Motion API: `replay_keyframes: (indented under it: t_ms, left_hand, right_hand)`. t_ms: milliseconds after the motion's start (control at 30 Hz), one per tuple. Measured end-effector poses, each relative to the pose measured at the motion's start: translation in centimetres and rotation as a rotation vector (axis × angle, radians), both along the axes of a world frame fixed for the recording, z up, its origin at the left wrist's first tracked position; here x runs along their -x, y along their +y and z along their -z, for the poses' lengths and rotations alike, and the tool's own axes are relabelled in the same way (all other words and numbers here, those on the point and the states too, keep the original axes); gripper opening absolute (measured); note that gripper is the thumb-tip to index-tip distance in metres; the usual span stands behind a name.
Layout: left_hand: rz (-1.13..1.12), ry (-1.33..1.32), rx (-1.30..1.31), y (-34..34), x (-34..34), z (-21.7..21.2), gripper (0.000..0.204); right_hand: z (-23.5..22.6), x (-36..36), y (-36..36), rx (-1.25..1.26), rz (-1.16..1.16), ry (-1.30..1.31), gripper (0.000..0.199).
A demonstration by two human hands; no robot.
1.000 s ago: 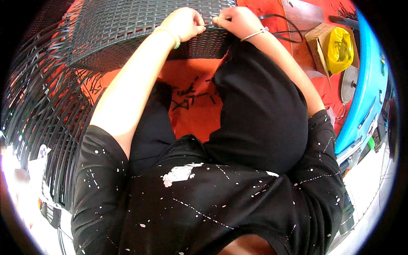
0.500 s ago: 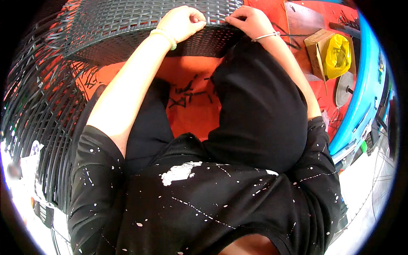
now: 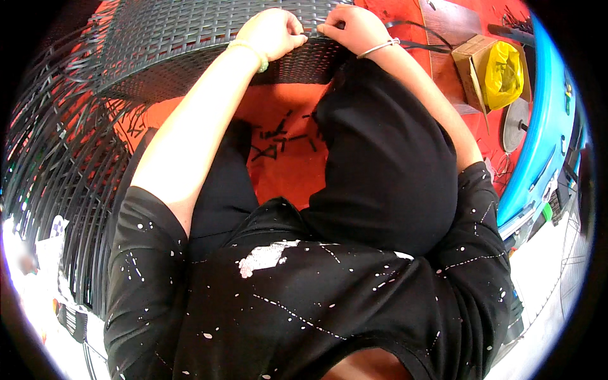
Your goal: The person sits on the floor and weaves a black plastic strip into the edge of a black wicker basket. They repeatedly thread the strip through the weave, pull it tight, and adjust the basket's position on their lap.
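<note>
A dark grey woven wicker piece (image 3: 183, 31) lies across the far side, above my knees, its edge facing me. At that edge my left hand (image 3: 271, 35) is closed, thumb and forefinger pinched together; what lies between them is too small to make out. Just right of it, my right hand (image 3: 356, 30) pinches at the same edge, its fingertips close to the left ones. A flat black rattan strip (image 3: 418, 47) trails out from behind the right hand toward the cardboard box, and its held end is hidden by the fingers.
Many loose black strands (image 3: 69, 183) hang at the left. Short black offcuts (image 3: 275, 140) litter the red floor (image 3: 288, 177) between my legs. At the right are a cardboard box (image 3: 467, 73) with a yellow plastic bag (image 3: 505, 76), a grey disc (image 3: 515, 126) and a blue curved surface (image 3: 538, 145).
My right hand has shifted left along the wicker edge, closer to the left hand. The strip behind it now bows out to the right. My left hand has hardly moved.
</note>
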State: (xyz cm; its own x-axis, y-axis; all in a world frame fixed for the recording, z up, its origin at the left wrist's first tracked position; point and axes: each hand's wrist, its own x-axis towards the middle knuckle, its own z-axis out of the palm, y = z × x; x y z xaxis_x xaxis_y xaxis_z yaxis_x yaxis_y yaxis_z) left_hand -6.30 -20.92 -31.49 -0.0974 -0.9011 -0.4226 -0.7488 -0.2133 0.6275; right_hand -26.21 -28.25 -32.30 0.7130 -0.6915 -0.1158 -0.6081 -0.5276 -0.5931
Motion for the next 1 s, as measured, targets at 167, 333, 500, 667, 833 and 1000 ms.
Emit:
replay_keyframes:
  t_ms: [167, 333, 500, 667, 833, 1000]
  left_hand:
    - [-0.156, 0.406, 0.064, -0.1, -1.9, 0.7, 0.014]
    - [-0.520, 0.721, -0.005, 0.0, -5.1, -2.1, 0.009]
    - [-0.281, 0.519, 0.193, 1.5, -5.3, 1.2, 0.016]
    - [-0.100, 0.006, 0.428, 3.6, -3.8, 1.1, 0.017]
    - [0.028, -0.237, 0.644, 4.0, -3.3, 0.4, 0.019]
    - [0.135, -0.482, 0.581, 4.1, -1.7, -1.4, 0.032]
  right_hand:
    - [-1.6, -1.0, 0.4, 0.110, -0.120, -0.331, 0.019]
    - [2.0, -2.5, -0.1, -0.376, -0.091, -0.461, 0.026]
    - [4.2, -2.1, -0.1, -0.402, 0.002, -0.384, 0.023]
    - [-0.3, -1.7, -0.4, -0.367, -0.017, -0.116, 0.030]
    - [-0.9, -2.6, 0.7, -0.706, 0.042, -0.183, 0.022]
    - [1.4, -1.9, -0.3, -0.551, 0.191, -0.004, 0.025]
